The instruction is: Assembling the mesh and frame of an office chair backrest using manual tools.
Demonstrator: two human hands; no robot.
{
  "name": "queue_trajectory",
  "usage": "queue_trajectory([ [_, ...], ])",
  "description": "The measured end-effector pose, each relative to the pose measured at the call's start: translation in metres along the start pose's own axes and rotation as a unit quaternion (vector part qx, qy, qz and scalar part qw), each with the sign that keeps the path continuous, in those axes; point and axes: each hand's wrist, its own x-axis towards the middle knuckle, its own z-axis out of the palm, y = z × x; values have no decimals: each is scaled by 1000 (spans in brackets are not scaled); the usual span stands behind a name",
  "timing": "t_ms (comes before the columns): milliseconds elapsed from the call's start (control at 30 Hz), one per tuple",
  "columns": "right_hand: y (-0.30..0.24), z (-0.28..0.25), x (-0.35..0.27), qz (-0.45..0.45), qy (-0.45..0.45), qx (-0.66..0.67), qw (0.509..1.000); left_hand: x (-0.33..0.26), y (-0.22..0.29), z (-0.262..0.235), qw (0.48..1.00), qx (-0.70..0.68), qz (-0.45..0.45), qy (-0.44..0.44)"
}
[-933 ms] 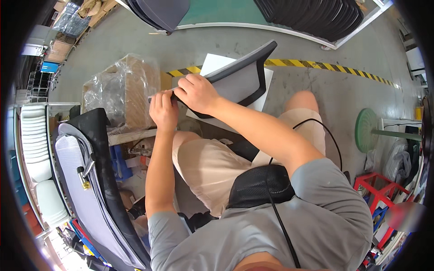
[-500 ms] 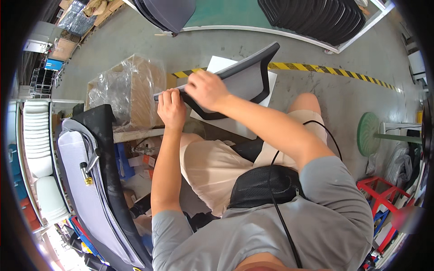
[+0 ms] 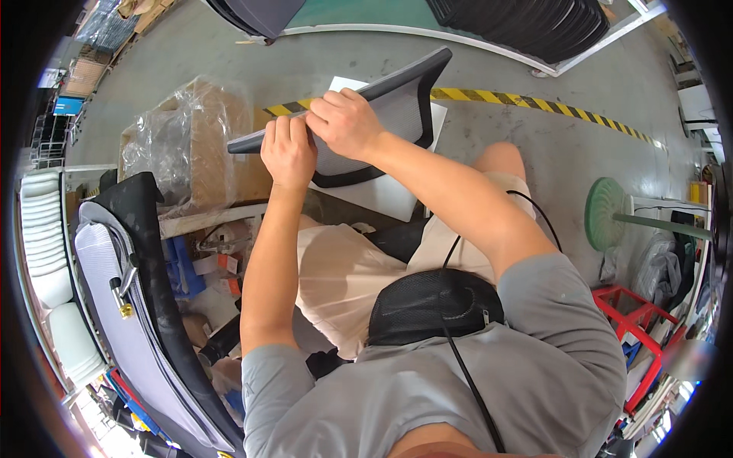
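A chair backrest (image 3: pixel 393 108) with a dark frame and grey mesh is held tilted in front of me, its right end higher. My left hand (image 3: pixel 289 151) is closed over the frame's near upper edge toward its left end. Right beside it, my right hand (image 3: pixel 345 122) has its fingers curled on the same edge. The fingertips are partly hidden, and I cannot make out any small part in them. Below the backrest lies a white board (image 3: pixel 374 197), partly covered by it.
A plastic-lined cardboard box (image 3: pixel 221 153) stands left of the backrest. Grey mesh pieces (image 3: pixel 114 252) lie on a black support at my left, with a small brass-tipped tool (image 3: pixel 122 299) on top. Yellow-black floor tape (image 3: pixel 527 101) runs beyond. A green round-topped stand (image 3: pixel 603 214) is at right.
The left end of the backrest now sticks out farther past my left hand. My right hand has come down closer to the left one on the frame edge. The whole view has shifted slightly.
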Motion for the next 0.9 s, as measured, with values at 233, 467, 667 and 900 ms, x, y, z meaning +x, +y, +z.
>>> queue_trajectory([
  [233, 20, -14, -14, 53, -13, 7, 999, -10, 2, 8, 999, 35, 16, 24],
  [467, 30, -15, -36, 42, 76, 8, 996, -14, 29, 5, 995, 59, -75, 10],
  [667, 27, -19, -37, 49, 48, 10, 998, -21, 6, 1, 999, 4, -22, 30],
  [900, 38, -21, -35, 63, 67, 34, 995, -40, -48, -10, 993, 47, -97, 46],
])
